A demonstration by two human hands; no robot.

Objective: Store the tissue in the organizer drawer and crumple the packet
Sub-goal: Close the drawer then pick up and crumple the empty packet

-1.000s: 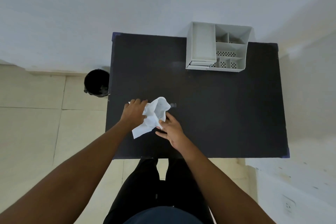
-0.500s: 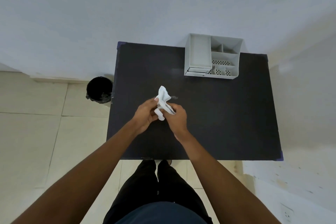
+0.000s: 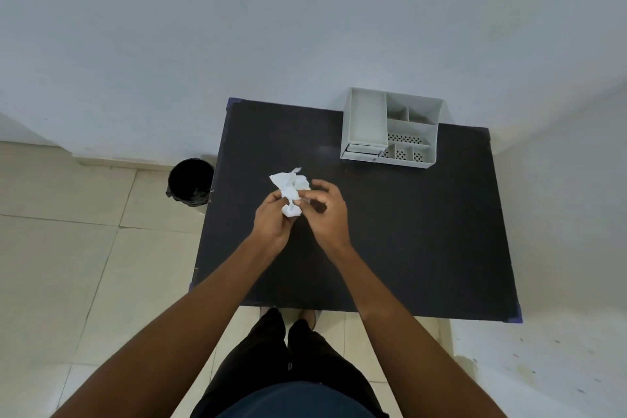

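No readable text, label, brand, number or sign is showing anywhere: nothing legible is appearing on the crumpled tissue [image 3: 290,192] between the hands or on the grey organizer [image 3: 392,127] beyond the right hand [image 3: 327,214].

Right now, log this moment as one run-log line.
left hand: pinching tissue | right hand: pinching tissue | tissue: bunched, above table | organizer: back of table | drawer: tissue not in it

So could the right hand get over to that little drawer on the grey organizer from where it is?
Probably yes. The right hand is by the tissue, and only bare dark table lies between it and the organizer. Its drawer faces the person, unblocked and seemingly shut.
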